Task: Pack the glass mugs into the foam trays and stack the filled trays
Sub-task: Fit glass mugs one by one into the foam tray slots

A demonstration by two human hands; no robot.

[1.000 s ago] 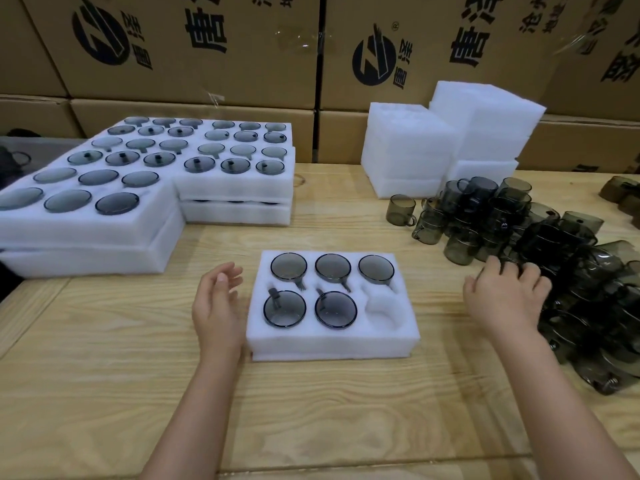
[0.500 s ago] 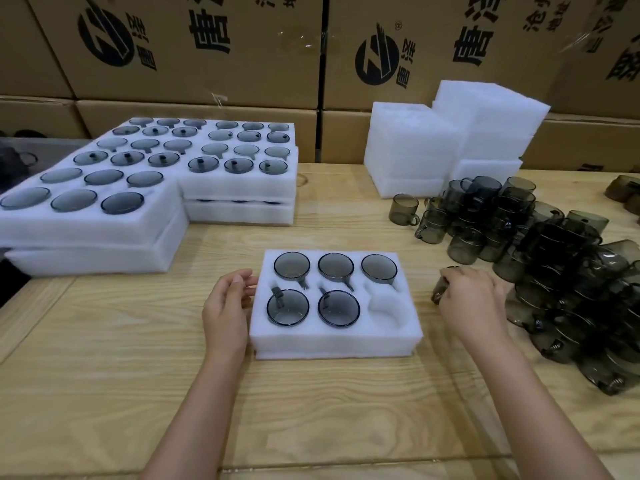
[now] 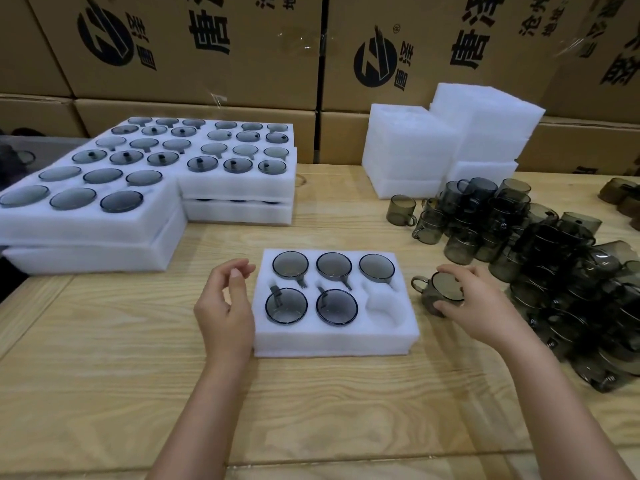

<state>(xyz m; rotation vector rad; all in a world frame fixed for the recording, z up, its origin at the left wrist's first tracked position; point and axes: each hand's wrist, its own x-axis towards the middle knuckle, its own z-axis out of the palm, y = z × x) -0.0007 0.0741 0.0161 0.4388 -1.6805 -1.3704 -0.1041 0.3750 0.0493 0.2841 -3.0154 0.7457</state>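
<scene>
Seen from the foam tray (image 3: 332, 342) in the middle, the desk (image 3: 311, 417) is wide bare wood at 6 o'clock, so hands can slide in there. One hole (image 3: 385, 308) at the tray's 4 o'clock corner is open from above. Five mugs (image 3: 290, 265) fill the other holes. The left hand (image 3: 225, 306) blocks the tray's side at 9 o'clock. The right hand (image 3: 474, 306), gripping a mug (image 3: 441, 291), blocks 3 o'clock. A big pile of mugs (image 3: 554, 271) crowds 2 to 4 o'clock. Stacks of full trays (image 3: 104, 230) stand at 10 and 11 o'clock, foam stacks (image 3: 415, 150) at 1 o'clock. Bare wood lies at 12 o'clock, up to the cardboard boxes (image 3: 207, 64).
</scene>
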